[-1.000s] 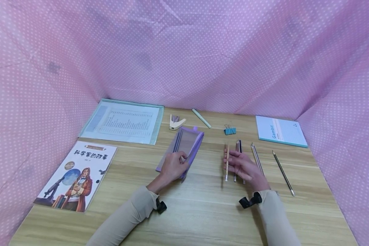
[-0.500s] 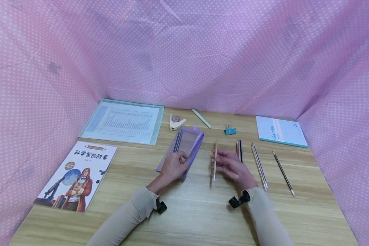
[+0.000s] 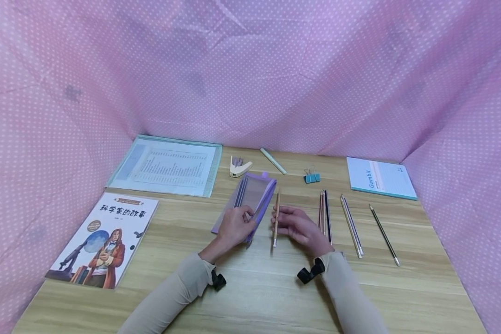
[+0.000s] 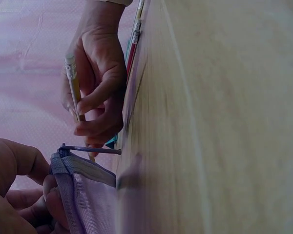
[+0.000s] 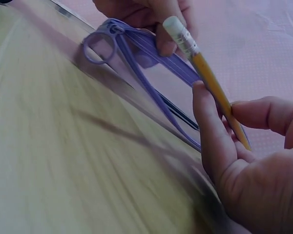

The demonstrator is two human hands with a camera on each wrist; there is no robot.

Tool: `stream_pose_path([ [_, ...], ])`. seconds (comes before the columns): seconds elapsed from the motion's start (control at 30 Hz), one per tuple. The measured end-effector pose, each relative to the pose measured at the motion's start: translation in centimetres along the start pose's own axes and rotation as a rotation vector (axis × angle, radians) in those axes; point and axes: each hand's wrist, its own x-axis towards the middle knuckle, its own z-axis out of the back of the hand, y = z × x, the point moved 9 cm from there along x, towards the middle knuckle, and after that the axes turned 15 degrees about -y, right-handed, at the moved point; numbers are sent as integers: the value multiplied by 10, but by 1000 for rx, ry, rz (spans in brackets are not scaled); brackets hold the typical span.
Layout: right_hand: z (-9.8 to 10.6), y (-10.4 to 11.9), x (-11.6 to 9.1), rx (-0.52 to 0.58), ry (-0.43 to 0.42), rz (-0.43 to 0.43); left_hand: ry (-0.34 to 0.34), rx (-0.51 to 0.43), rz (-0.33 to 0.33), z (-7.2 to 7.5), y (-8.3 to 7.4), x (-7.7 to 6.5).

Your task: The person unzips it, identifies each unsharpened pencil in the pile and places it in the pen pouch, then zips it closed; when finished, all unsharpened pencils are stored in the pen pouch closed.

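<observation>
R hand pinching yellow pencil, now nearer purple pouch vs prev, L hand still gripping it

The yellow pencil, topped with a white eraser in a silvery ferrule, is held by the right hand above the surface, just beside the pouch's right edge; its eraser end is toward the person, its other end away. The pouch is purple-edged with a greyish see-through face, dark slim lengths showing at its left; it lies slanted, near end pinched by the left hand; its zipped mouth gapes, a purple ring pull hanging at the corner.
</observation>
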Motion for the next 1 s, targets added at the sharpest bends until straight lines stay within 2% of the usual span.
stream_pose_path([
  [0.23, -6, -4, 3, 5, -48, -30, -1, 5, -6, 0, -1, 0],
  [0.6, -18, 0, 13, -85, -98, 40, -2, -11, -8, 0, -2, 0],
  [0.83, -19, 2, 19, -97, -191, 61, -11, -7, -35, 1, -4, 0],
  [1.0, -23, 4, 22, -126, -259, 85, -4, -15, -23, 0, -4, -1],
])
